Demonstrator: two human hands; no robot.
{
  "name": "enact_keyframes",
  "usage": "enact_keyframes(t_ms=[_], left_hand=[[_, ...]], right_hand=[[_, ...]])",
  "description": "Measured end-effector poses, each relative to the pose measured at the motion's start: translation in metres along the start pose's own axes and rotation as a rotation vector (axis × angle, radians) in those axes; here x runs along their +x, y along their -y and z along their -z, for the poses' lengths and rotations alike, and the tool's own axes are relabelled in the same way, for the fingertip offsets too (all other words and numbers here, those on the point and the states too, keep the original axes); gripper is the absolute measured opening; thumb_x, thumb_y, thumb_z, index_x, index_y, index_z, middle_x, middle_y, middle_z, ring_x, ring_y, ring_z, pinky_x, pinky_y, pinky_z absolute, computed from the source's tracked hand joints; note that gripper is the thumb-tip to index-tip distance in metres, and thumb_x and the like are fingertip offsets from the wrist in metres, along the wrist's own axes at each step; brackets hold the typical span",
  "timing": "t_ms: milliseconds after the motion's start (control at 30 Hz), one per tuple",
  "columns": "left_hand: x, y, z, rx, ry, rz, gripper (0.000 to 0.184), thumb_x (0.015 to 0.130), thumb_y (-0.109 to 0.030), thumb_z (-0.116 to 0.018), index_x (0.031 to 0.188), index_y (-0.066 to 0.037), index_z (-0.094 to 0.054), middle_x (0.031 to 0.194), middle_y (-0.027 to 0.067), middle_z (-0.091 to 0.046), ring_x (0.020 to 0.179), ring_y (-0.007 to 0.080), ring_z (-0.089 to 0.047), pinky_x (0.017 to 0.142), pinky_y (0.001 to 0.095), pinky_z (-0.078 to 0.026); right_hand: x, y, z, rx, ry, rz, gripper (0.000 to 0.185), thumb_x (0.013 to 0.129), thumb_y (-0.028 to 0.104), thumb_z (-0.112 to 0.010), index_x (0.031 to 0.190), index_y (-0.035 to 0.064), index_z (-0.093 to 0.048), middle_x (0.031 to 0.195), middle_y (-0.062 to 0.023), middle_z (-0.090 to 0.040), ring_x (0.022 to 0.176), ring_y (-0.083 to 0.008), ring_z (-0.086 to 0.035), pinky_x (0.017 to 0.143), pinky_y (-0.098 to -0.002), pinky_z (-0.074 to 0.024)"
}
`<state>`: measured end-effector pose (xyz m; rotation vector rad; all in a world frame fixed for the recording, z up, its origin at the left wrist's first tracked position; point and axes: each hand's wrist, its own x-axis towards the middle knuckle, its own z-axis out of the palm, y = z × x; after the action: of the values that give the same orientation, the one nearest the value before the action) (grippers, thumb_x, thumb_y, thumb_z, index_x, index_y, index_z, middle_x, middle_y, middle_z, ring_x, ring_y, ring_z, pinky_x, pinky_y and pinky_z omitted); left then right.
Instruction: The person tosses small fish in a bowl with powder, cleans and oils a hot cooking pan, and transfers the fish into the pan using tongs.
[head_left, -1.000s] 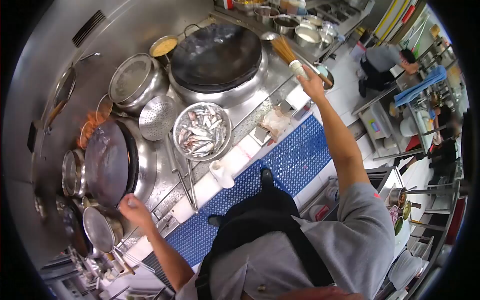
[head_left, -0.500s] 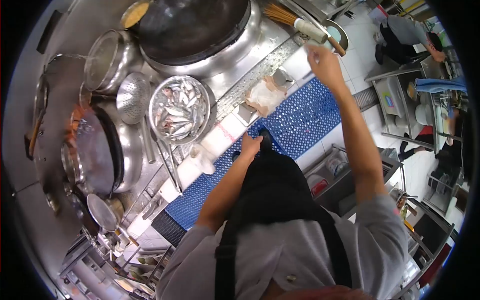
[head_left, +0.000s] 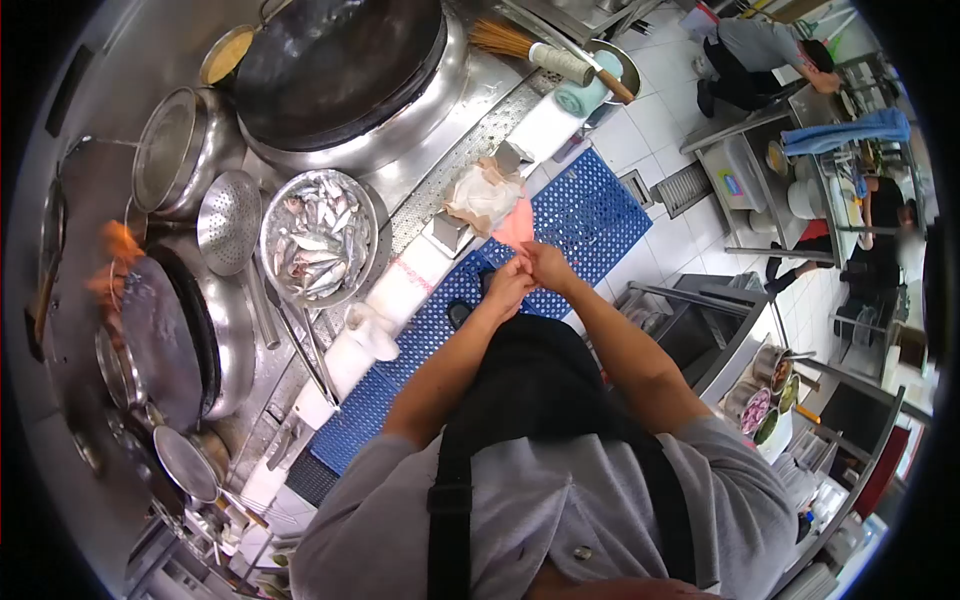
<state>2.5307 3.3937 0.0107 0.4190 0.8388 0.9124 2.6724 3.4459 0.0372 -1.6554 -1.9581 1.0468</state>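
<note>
My left hand and my right hand meet in front of my apron, fingers pinched together. A thin pink sheet, cloth or plastic, extends from the fingertips toward the ledge; how each hand grips it is partly hidden. Just beyond lies a crumpled, pale brown paper-like piece between two metal blocks on the ledge. To the left, a metal bowl of small silvery fish sits on the stove top, with a perforated ladle beside it.
A large black wok stands at the back. Orange flames rise by another wok on the left. A bamboo brush lies on the ledge. Blue mats cover the floor. A person bends over a counter at right.
My right hand has come down from near the brush to meet my left hand. The pink sheet now shows at the fingertips. Flames by the left wok look brighter.
</note>
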Motion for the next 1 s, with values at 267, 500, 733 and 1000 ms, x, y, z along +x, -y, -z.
enact_keyframes(t_ms=[267,500,733,1000], left_hand=[[-0.001,-0.018,-0.002,-0.409,-0.188,0.077,0.016,0.096,-0.003,-0.053,0.111,-0.004,-0.054,0.103,0.0097,-0.063,0.083,0.0178,-0.064,0.069,0.0346,-0.057],[0.017,-0.045,-0.064,-0.642,0.626,0.183,0.044,0.1,-0.039,-0.054,0.131,-0.008,-0.051,0.115,0.012,-0.064,0.106,0.0272,-0.064,0.088,0.0422,-0.054],[0.031,-0.064,-0.019,0.721,-0.152,-0.225,0.063,0.096,-0.03,-0.056,0.15,-0.009,-0.032,0.116,0.0125,-0.063,0.096,0.0288,-0.065,0.08,0.0446,-0.056],[0.025,-0.056,-0.104,-0.193,0.098,0.178,0.046,0.1,-0.024,-0.046,0.14,-0.002,-0.04,0.129,0.0194,-0.056,0.117,0.0349,-0.056,0.1,0.0428,-0.048]], right_hand=[[-0.019,0.102,0.056,0.103,0.284,0.092,0.023,0.087,0.02,-0.064,0.096,0.0005,-0.073,0.09,-0.0213,-0.069,0.083,-0.035,-0.069,0.075,-0.0401,-0.0535],[0.02,0.035,0.03,-0.021,-0.298,0.163,0.018,0.081,0.012,-0.063,0.092,0.0023,-0.073,0.085,-0.0176,-0.069,0.08,-0.0354,-0.067,0.073,-0.0378,-0.0528],[-0.016,0.045,-0.001,-0.253,0.026,0.791,0.018,0.071,0.016,-0.061,0.073,-0.0014,-0.065,0.073,-0.0187,-0.063,0.073,-0.0377,-0.061,0.081,-0.0464,-0.0488],[0.02,0.02,0.086,-0.157,0.72,0.168,0.04,0.086,0.02,-0.056,0.123,0.003,-0.053,0.121,-0.0162,-0.06,0.107,-0.0303,-0.06,0.092,-0.0434,-0.0465]])
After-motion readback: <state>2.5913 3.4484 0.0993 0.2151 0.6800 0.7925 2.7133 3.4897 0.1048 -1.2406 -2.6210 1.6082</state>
